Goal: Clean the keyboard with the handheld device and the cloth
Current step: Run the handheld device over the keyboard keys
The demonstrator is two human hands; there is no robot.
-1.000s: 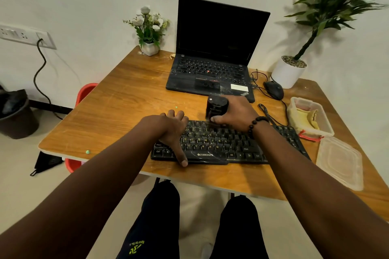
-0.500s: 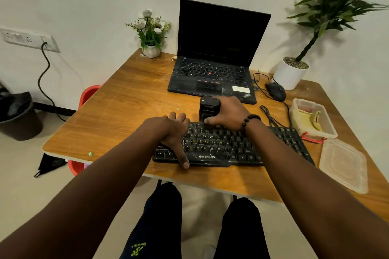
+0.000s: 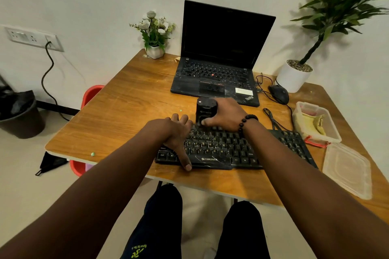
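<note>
The black keyboard lies at the near edge of the bench, at about 6 o'clock from the open laptop. The right hand has its fingers wrapped around the handheld device, a dark upright cylinder standing on the far key row, toward 12 o'clock of the keyboard's middle. The left hand rests flat on the keyboard's left end, fingers relaxed and spread, thumb reaching down to the front edge, apparently steadying it. By my reading the device pass is under way and not finished: it sits on the top row, and pale specks and streaks show on the lower front edge near the brand label. The cloth lies folded in an open plastic container at roughly 3 o'clock of the keyboard, well apart from both hands, so the wiping step looks not yet begun.
</note>
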